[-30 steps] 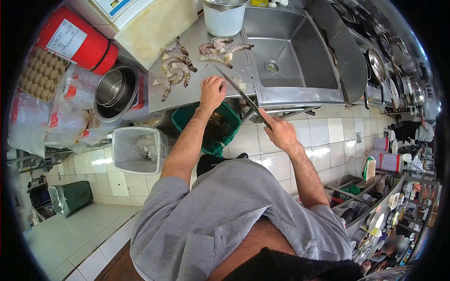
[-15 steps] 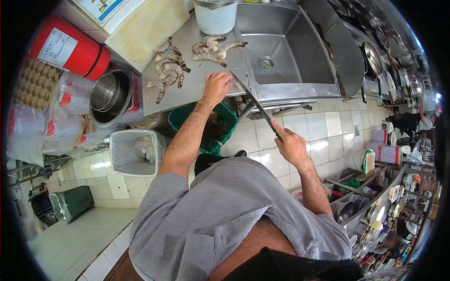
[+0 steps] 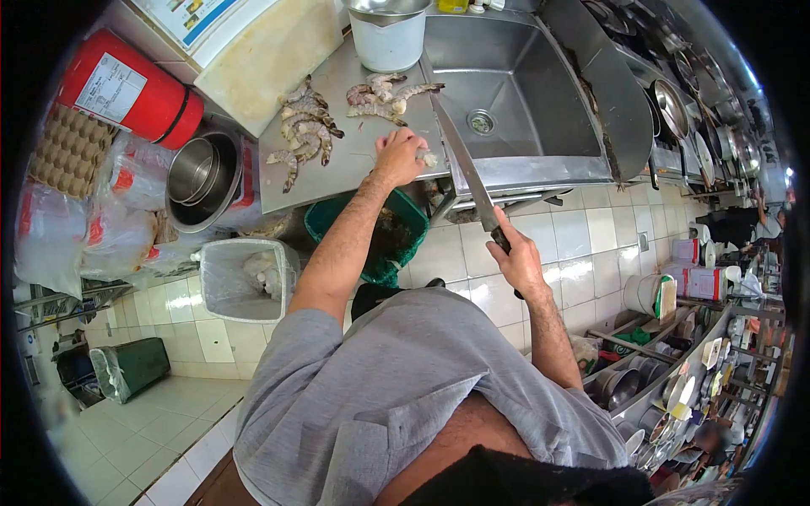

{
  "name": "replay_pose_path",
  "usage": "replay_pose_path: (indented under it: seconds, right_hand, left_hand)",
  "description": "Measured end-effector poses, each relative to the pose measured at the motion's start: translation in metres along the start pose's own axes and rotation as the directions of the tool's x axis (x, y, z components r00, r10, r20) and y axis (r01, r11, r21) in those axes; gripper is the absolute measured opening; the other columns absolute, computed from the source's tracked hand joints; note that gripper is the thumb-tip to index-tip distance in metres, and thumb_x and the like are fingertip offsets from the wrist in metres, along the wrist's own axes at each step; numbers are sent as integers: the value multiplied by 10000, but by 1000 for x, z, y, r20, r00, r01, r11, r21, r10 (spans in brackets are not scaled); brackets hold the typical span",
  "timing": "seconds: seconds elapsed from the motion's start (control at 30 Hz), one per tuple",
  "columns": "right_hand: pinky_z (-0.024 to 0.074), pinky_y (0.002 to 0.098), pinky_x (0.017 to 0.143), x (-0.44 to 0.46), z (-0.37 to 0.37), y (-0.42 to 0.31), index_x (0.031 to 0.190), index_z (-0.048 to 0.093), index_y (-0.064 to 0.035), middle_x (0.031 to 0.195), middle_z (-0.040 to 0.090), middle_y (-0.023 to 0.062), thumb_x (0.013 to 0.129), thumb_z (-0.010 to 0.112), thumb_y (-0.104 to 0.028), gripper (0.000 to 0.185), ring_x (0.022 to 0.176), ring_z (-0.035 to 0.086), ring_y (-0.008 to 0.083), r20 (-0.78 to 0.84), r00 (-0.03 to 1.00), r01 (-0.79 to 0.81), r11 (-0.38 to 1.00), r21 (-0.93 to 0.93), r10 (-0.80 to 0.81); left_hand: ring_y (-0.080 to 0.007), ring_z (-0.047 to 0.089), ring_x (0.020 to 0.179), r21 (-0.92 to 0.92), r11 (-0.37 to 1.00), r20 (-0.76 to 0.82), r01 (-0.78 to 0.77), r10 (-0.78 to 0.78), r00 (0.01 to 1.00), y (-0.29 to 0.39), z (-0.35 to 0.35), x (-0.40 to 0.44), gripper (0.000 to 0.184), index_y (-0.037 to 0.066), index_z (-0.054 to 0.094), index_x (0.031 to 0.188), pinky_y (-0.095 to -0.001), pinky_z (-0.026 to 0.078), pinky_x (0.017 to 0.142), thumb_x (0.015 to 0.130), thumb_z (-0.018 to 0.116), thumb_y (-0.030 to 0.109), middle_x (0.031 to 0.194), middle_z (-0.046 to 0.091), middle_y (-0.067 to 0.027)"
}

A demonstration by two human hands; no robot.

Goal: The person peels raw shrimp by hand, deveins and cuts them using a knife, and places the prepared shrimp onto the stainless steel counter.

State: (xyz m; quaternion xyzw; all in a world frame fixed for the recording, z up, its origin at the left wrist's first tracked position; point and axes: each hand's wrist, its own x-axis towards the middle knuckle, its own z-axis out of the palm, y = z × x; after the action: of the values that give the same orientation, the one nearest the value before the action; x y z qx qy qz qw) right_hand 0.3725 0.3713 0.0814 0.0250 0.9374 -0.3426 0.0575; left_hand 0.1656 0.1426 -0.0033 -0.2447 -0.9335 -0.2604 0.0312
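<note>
On the steel counter (image 3: 337, 173), my left hand (image 3: 399, 158) is closed at the front edge, with the pale flesh of a shrimp (image 3: 429, 158) showing at its fingertips. Most of that shrimp is hidden by the fingers. My right hand (image 3: 518, 260) grips the dark handle of a long knife (image 3: 467, 164). Its blade points up and away, the tip near the sink's left rim, apart from the shrimp. Several grey shell-on shrimp (image 3: 305, 122) lie in a row at the counter's left. A smaller group of shrimp (image 3: 386, 94) lies beyond my left hand.
A steel sink (image 3: 527, 154) adjoins the counter on the right. Behind stands a white bucket (image 3: 388, 44) with a metal bowl on top. Below the counter edge is a green-lined bin (image 3: 405, 244), with a white-lined bin (image 3: 245, 291) to its left. A cutting board (image 3: 261, 63) leans at the back.
The knife has swung so its tip points farther away and its blade shows broader. My left hand has shifted slightly right, and more of the pale shrimp shows at its fingertips.
</note>
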Motion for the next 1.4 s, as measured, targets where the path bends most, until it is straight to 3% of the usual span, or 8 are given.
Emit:
replay_pose_path:
  seconds: [0.07, 0.17, 0.27, 0.53, 0.7, 0.77, 1.07, 1.4]
  right_hand:
    - [507, 392, 797, -4, 4, 4, 1446, 375, -196, 1013, 660, 201, 832, 681, -86, 694, 897, 658, 325, -60, 997, 44, 997, 67, -40]
    - [507, 392, 769, -5, 2, 1, 1439, 384, -180, 986, 657, 205, 828, 682, -89, 686, 857, 651, 323, -71, 997, 12, 996, 94, -5]
    - [504, 409, 767, -3, 2, -3, 1434, 388, -173, 957, 653, 212, 823, 681, -93, 682, 873, 648, 355, -45, 998, -30, 989, 147, 37]
    - [492, 441, 833, 19, 17, -25, 1441, 367, -197, 995, 660, 238, 826, 678, -144, 691, 952, 631, 398, 150, 977, -166, 981, 103, 149]
    - [493, 456, 838, 26, 27, -26, 1449, 347, -191, 974, 664, 232, 830, 665, -160, 697, 948, 626, 405, 142, 976, -174, 982, 73, 162]
    - [481, 377, 589, 27, 31, -18, 1455, 360, -185, 680, 601, 140, 841, 659, -108, 688, 534, 558, 209, 60, 996, -71, 995, 70, 66]
    - [509, 449, 737, 9, 13, -36, 1456, 335, -191, 907, 660, 187, 833, 667, -135, 708, 864, 641, 356, 35, 999, -11, 989, -150, 16]
    - [522, 457, 711, -8, -1, -49, 1458, 323, -192, 908, 633, 149, 825, 664, -117, 723, 817, 640, 343, 130, 991, 31, 924, -381, 20]
  left_hand:
    - [-257, 506, 1096, -2, 999, 5, 42, -42, 999, -4, -6, 11, 333, 129, 604, 1064, -388, 361, 965, 750, 716, 145, 1142, 512, -67]
    - [-246, 516, 1017, -563, 819, -420, -109, -170, 891, -6, -25, 23, 353, 85, 561, 1041, -377, 458, 867, 727, 722, 57, 1122, 475, -102]
    - [-244, 510, 1021, -590, 799, -507, -121, -249, 825, 2, -35, 7, 422, 75, 529, 1099, -375, 450, 901, 729, 733, 65, 1149, 445, -118]
    - [-346, 482, 1115, -297, 901, -277, 317, -399, 874, -15, 11, -14, 574, 32, 509, 1191, -478, 395, 951, 715, 744, 251, 1174, 495, -154]
    - [-339, 545, 991, -314, 925, -276, 213, -304, 912, 1, 31, -10, 469, 20, 548, 1140, -437, 454, 862, 724, 705, 169, 1061, 547, -160]
    - [-314, 599, 849, -273, 957, -350, 103, -198, 916, 8, 38, -14, 405, 13, 575, 1109, -399, 505, 762, 735, 687, 118, 1013, 554, -161]
    - [-316, 609, 837, -443, 884, -277, 152, -296, 914, 16, 29, -15, 351, -2, 600, 1087, -414, 506, 762, 769, 630, 144, 1010, 568, -165]
    - [-333, 620, 807, -485, 861, -298, 154, -328, 896, 15, 34, -13, 323, 4, 606, 1080, -432, 510, 747, 775, 604, 111, 999, 575, -173]
